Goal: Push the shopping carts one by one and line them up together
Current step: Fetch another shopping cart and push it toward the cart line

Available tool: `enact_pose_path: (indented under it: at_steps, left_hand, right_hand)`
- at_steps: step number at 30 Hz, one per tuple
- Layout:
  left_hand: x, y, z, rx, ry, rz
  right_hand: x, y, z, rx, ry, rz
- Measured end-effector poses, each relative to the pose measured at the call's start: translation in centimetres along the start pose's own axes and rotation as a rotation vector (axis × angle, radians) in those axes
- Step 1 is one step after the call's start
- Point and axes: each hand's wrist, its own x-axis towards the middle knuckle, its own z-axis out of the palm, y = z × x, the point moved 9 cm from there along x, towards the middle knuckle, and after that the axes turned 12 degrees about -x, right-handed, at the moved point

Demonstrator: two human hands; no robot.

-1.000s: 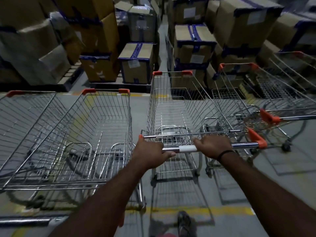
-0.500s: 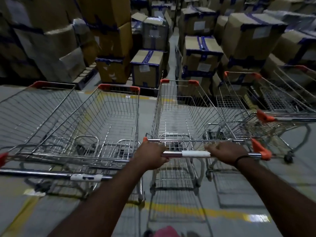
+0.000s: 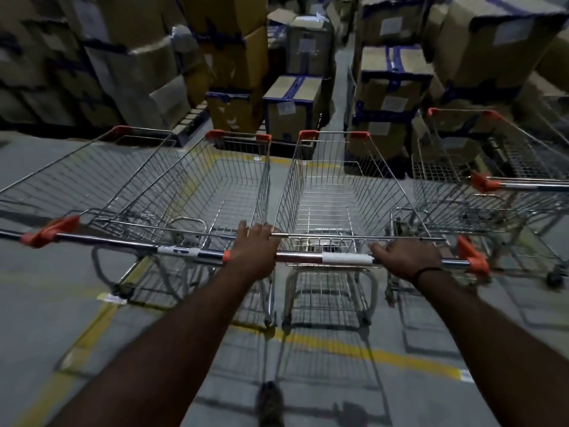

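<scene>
- Four wire carts stand on the floor before stacked boxes.
- Two hands are on the third cart, just beside the second cart.
- The left hand lies over its handle, fingers stretched forward.
- The right hand is curled round the handle.

Centre cart dead ahead at 12 o'clock, left grip and right grip both on its handle. Second cart sits just beside it at 11. Third cart is left of that, at 10. Fourth cart stands apart at 2. Boxes are stacked behind them all.
</scene>
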Motion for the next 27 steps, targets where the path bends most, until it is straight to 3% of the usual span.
enact_pose_path:
  at_steps: [6, 20, 27]
  left_hand:
    - [-1.2, 0.7, 0.0, 0.074, -0.010, 0.005]
    - [-2.5, -0.5, 0.6, 0.196, 0.077, 0.259]
    - [-3.4, -0.6, 0.5, 0.221, 0.089, 0.254]
  right_hand:
    - [-0.7, 0.0, 0.1, 0.040, 0.015, 0.025]
    - [-4.2, -1.5, -0.3, 0.000, -0.007, 0.125]
    - [-6.1, -2.3, -0.8, 0.056, 0.028, 0.132]
